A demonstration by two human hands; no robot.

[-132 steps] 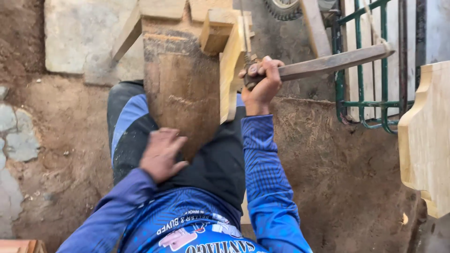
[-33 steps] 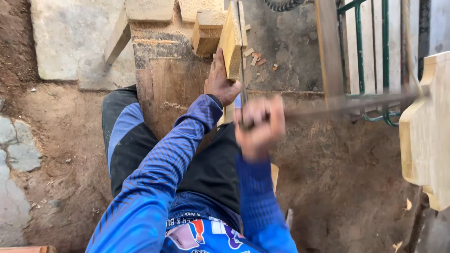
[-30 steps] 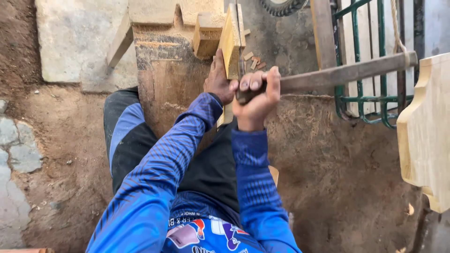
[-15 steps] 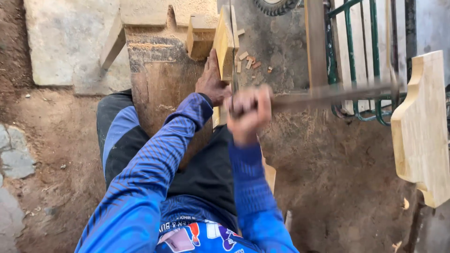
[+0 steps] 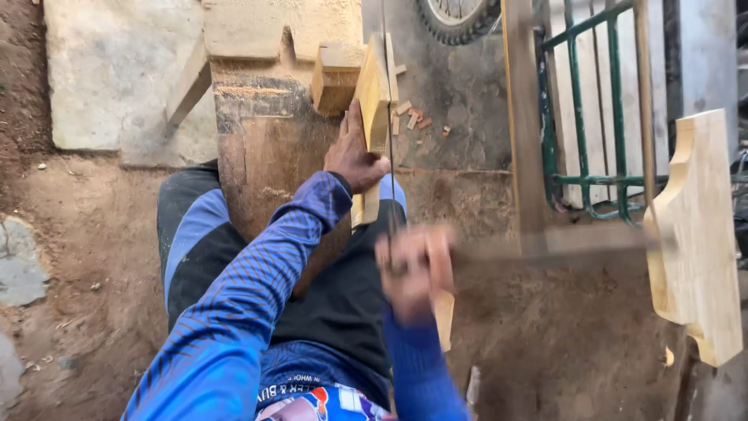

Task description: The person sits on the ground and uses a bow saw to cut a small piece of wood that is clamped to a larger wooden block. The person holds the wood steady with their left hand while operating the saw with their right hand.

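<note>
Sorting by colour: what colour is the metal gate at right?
Green, in the head view: the gate.

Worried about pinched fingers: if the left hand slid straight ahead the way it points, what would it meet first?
Probably the pale upright wooden plank that the left hand already touches; depth is unclear.

Bare dirt ground (image 5: 86,234) lies open leftward; the green metal gate (image 5: 592,117) and carved plank (image 5: 701,234) crowd the right.

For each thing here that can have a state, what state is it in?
left hand: gripping the pale plank, steadying it
pale plank: on edge against the chopping block
right hand: closed on the blade's handle, motion-blurred
long blade: blurred, pointing right
chopping block: leaning between the knees
wood chips: scattered loose
</note>
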